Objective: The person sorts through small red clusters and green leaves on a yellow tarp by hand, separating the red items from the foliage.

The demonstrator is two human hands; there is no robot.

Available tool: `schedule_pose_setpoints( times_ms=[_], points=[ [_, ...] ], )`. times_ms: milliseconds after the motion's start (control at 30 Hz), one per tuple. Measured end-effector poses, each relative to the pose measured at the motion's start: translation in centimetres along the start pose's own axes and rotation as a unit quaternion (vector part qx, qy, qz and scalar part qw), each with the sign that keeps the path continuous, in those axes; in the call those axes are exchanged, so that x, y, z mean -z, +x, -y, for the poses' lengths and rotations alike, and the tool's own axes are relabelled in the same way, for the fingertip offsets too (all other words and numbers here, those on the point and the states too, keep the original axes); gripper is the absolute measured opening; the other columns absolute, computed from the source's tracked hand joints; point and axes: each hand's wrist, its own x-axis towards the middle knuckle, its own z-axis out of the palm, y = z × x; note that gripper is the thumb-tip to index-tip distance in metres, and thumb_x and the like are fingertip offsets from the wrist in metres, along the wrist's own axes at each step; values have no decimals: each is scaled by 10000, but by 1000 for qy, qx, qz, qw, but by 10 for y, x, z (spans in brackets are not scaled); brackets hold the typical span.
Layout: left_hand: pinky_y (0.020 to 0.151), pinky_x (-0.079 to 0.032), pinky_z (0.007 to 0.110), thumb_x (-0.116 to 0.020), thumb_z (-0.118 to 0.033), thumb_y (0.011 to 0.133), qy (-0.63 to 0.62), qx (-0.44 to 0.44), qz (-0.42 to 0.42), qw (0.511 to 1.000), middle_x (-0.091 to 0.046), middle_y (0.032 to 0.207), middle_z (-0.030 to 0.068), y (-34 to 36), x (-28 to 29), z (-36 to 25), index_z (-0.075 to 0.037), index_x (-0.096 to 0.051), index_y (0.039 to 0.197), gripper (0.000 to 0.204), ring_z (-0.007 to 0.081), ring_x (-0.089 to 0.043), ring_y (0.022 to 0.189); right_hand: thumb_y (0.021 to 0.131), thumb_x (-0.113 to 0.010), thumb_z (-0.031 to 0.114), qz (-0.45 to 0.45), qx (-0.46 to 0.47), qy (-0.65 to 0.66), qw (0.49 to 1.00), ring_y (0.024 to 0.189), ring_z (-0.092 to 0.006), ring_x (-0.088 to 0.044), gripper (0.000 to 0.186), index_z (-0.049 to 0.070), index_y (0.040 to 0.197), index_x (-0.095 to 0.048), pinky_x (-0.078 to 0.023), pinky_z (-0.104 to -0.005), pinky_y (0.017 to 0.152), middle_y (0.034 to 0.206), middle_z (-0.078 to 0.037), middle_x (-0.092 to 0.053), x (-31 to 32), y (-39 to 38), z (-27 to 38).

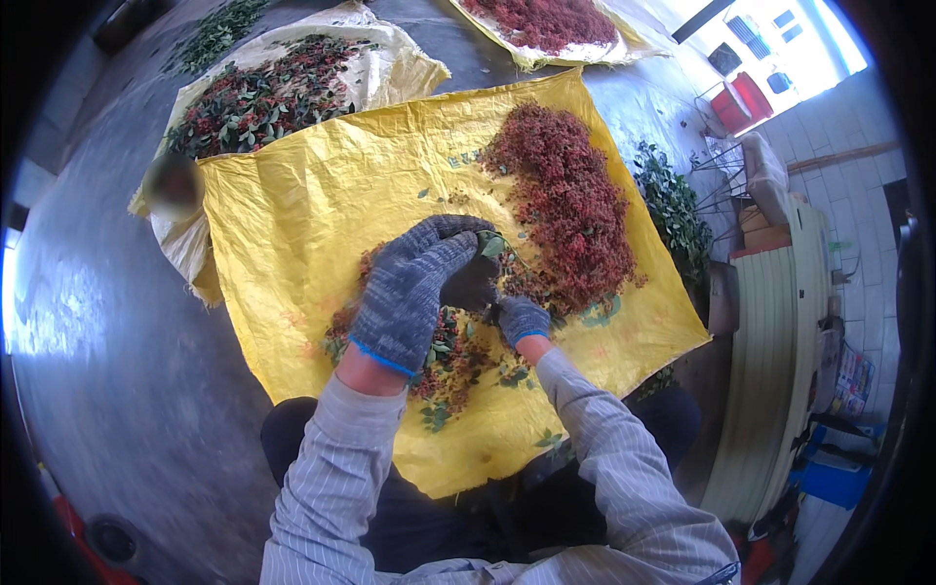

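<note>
My left hand (408,283), in a grey knit glove with a blue cuff, is curled with its fingertips closed at a green leafy sprig (492,245). Just right of it and nearer the cloth, my right hand (522,320) wears a matching glove, its fingers curled; what they grip is hidden. A dark shape between the hands is too unclear to name. Below them, a loose pile of red berry sprigs with leaves (453,366) lies on a yellow woven plastic sheet (292,205). A larger heap of dark red berry clusters (570,200) covers the sheet's right side.
Behind the sheet, a pale sack (400,73) carries leafy berry branches (273,97). Another sheet at the far end bears red berries (551,21). Green cut leaves (673,210) lie at the right, near stacked pale panels (770,361) and a red container (741,102).
</note>
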Motion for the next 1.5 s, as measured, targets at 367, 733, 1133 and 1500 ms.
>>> schedule_pose_setpoints(
  times_ms=[367,733,1133,1500],
  points=[
    [719,-633,329,-597,-156,1063,15,77,-9,997,-774,1003,86,14,5,2,-28,-707,1260,259,187,-745,781,910,-782,387,70,-42,181,980,903,-306,-742,328,129,1112,-805,-578,-410,860,991,-132,-792,59,0,-11],
    [772,-633,339,-535,-14,1008,46,68,38,996,-769,954,83,31,11,40,-14,-744,1102,229,184,-749,800,1012,-745,183,79,-73,568,816,633,-63,-574,200,56,1165,-762,-454,-231,562,872,12,-727,183,-70,7],
    [822,-580,318,-772,-105,905,377,-49,146,913,-782,963,95,23,-43,91,-14,-750,1187,297,130,-717,886,1015,-737,150,-40,-74,598,797,735,-80,-653,179,37,1152,-759,-522,-245,647,924,-18,-750,233,-104,7],
    [594,-544,267,-733,-136,1003,118,153,72,979,-759,916,26,31,-36,98,-29,-749,1183,210,109,-673,651,1033,-729,191,-29,-32,663,748,753,-89,-664,297,42,1290,-733,-533,-244,680,1033,-41,-772,245,-101,-2]
  ],
)
